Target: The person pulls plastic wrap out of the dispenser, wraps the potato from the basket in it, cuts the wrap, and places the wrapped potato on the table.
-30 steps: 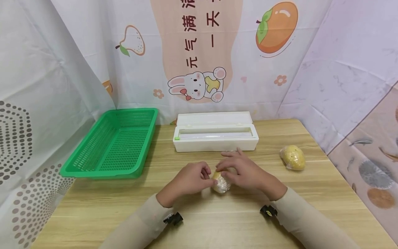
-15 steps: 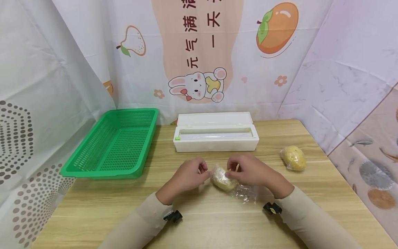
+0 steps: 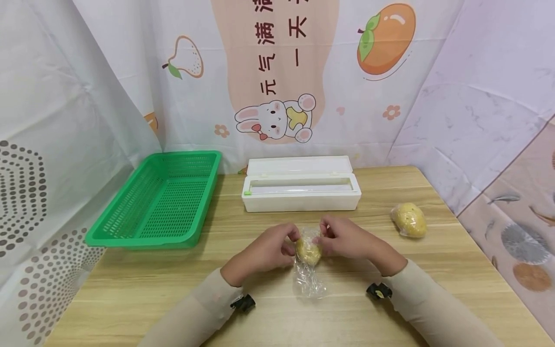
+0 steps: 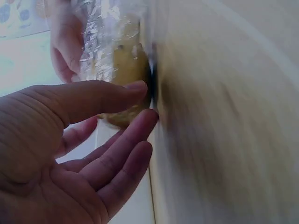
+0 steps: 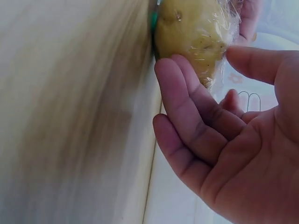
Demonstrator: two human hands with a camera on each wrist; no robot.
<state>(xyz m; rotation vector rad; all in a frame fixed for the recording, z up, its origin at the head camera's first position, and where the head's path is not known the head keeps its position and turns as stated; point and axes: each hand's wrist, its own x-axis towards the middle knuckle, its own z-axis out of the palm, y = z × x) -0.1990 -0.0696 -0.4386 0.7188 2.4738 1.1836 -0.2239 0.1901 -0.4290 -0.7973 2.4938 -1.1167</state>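
A yellow potato in clear cling film sits on the table between both hands, with a crumpled tail of cling film spreading toward the person. My left hand holds its left side; in the left wrist view the thumb crosses in front of the potato and the fingers curve below it. From the other side, my right hand pinches the film-covered potato. The right wrist view has the thumb and fingertips at the potato's surface, under shiny film.
Behind the hands stands a white cling film box with its lid raised and a roll inside. A green plastic basket is at the left. Another wrapped potato lies at the right on the wooden table. Printed curtains enclose the back and sides.
The potato has been turned between the hands, and its loose film tail swung from the right side to the near side. The right hand's spread fingers have drawn in.
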